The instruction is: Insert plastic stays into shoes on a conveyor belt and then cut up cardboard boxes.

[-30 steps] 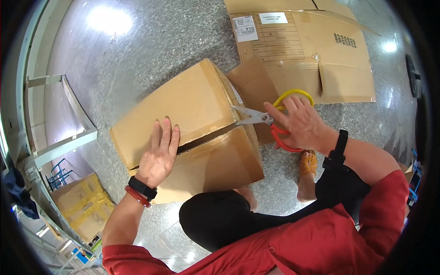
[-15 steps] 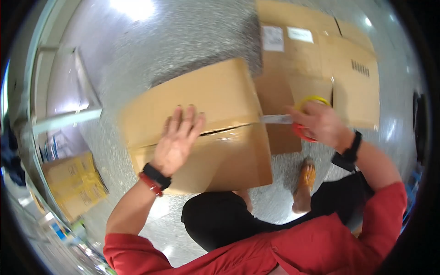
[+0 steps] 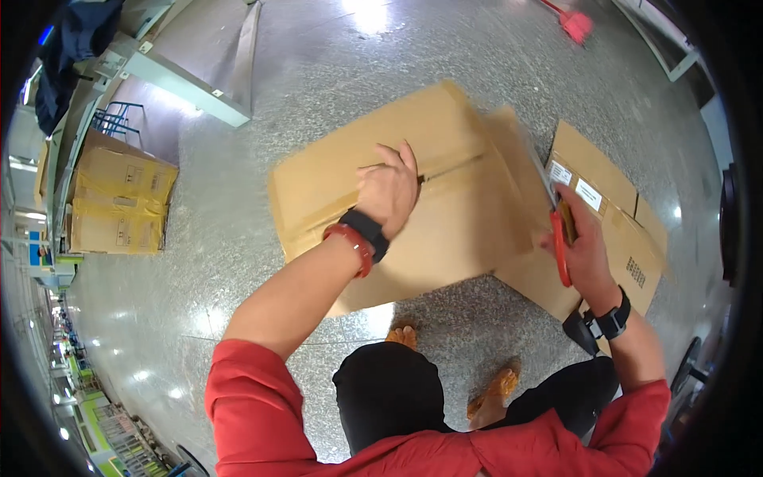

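A brown cardboard box (image 3: 469, 215) lies in front of me, with a taped seam across its top and a dark gap along part of it. My left hand (image 3: 388, 193) rests over the seam near the middle, fingers apart and partly bent. Its thumb is hidden. Beyond the box's right edge, my right hand (image 3: 586, 242) is closed around scissors (image 3: 559, 246) with red and yellow handles. Their blades point up and away, close to the box's right side, and are slightly blurred. I cannot tell whether they touch the cardboard.
Flattened cardboard (image 3: 612, 211) with white labels lies on the right, partly behind my right hand. A yellow-taped carton (image 3: 123, 195) stands at the left by a metal frame (image 3: 187, 83). A red broom (image 3: 576, 26) lies at the far right. My feet are below the box.
The view has shifted. My left hand has gone from lying flat to a bent, raised-finger pose farther along the seam. The scissors have turned from pointing left to pointing away from me.
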`<state>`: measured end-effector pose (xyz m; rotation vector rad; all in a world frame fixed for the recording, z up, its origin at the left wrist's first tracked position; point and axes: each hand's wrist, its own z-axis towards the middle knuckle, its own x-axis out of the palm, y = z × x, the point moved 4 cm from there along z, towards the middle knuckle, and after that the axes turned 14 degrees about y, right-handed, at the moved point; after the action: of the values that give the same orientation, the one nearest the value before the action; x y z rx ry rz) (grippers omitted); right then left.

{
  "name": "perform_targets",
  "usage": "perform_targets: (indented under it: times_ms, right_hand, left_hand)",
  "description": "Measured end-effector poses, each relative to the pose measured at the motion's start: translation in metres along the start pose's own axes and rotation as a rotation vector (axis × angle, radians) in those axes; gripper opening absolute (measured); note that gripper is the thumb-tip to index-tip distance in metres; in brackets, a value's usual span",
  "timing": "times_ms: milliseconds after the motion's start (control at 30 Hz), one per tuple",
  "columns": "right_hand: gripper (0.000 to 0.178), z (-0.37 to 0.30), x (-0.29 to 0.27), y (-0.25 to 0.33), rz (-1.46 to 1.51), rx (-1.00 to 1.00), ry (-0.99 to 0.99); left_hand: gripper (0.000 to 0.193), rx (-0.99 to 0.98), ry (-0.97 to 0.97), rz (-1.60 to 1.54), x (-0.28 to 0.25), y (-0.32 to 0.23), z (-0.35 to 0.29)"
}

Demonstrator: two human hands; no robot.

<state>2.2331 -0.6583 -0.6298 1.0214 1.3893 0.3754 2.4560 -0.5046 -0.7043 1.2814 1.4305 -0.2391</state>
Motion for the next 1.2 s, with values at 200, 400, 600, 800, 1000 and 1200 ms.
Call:
perform_targets:
  times_ms: [200,400,600,800,1000,1200]
  right_hand:
    - [0.069,-0.009,0.022,0.009,-0.048,-0.081,0.121]
    - [0.065,-0.013,0.026,0.004,-0.438,-0.260,0.228]
    - [0.062,-0.026,0.040,-0.041,-0.791,-0.239,0.429]
    - [0.062,-0.055,0.016,-0.082,-0.719,-0.219,0.338]
    - [0.065,-0.056,0.012,-0.075,-0.783,-0.324,0.382]
    - [0.069,-0.053,0.013,-0.072,-0.804,-0.274,0.401]
  left_hand:
    - [0.033,-0.241,-0.197,-0.575,0.001,0.040,0.073]
    - [0.034,-0.198,0.017,-0.741,-0.005,0.015,0.109]
    - [0.030,0.143,-0.245,-0.548,-0.014,-0.025,0.082]
    - [0.031,0.995,-0.330,-0.440,-0.023,-0.069,0.003]
    - [0.044,1.124,-0.159,-0.480,-0.020,-0.091,-0.029]
    - [0.063,0.766,-0.233,-0.463,-0.012,-0.061,-0.023]
